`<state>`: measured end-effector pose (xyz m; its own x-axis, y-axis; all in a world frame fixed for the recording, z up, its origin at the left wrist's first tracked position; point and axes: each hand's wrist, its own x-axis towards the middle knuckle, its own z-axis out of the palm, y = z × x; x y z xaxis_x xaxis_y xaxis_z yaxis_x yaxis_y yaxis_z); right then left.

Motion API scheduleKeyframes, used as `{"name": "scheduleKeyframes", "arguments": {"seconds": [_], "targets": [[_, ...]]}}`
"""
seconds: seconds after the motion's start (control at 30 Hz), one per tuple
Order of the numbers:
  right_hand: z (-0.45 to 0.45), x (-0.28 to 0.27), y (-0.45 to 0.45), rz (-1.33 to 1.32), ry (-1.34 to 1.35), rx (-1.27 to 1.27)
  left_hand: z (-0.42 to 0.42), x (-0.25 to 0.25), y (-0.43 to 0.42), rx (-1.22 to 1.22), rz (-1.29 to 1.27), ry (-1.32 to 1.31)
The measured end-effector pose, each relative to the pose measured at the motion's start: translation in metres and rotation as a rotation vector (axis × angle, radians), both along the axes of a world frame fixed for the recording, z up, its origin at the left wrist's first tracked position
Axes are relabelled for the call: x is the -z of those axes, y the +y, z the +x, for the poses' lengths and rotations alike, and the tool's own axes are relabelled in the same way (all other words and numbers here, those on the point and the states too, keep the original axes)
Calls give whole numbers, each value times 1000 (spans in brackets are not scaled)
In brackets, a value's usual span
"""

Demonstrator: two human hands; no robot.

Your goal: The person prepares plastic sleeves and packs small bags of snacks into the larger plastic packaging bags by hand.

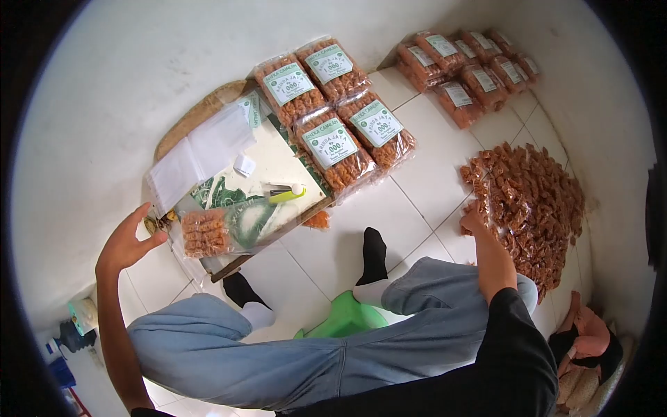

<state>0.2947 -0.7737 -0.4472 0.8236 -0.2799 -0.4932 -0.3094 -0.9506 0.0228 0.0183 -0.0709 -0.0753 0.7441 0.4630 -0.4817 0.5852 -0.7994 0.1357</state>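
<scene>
My left hand (130,242) is held open, thumb and fingers apart, just left of a low table (279,165). Near it on the table corner lies a clear plastic bag (206,233) partly filled with small orange-brown snack packets. On the right, my right hand (474,221) is at the near-left edge of a large pile of small snack packets (531,208). Its fingers look curled and are mostly hidden; what they hold cannot be made out. A stapler (286,193) with a yellow-green body rests on the table.
Flat clear bags (201,156) and a small white box (244,165) lie on the table. Several labelled full bags (333,142) stand at its far right side. More filled bags (458,66) are stacked by the wall. A green stool (347,316) is below my legs.
</scene>
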Motion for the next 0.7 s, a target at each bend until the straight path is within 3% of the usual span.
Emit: {"name": "scheduleKeyframes", "arguments": {"seconds": [0.07,0.17,0.3,0.4,0.47,0.5,0.57,0.67,0.7], "targets": [[-10,5,1,-21,56,-97,-1,2,1,-39,3,48],[-29,-17,55,200,-148,34,2,5,1,-38,-64,54],[-17,-39,97,111,122,-426,12,4,-7,-24,-69,55],[-16,-41,107,262,-39,-216,8,8,-3,-4,-75,32],[-6,-50,99,118,-28,-380,7,10,-1,1,-83,15],[-1,-53,91,36,-33,-329,6,9,0,-5,-82,25],[14,-40,59,61,10,-160,1,9,1,-19,-80,34],[39,14,2,55,218,-235,-6,11,5,-40,-120,23],[30,7,11,58,217,-252,-9,12,6,-12,-115,12]]}}
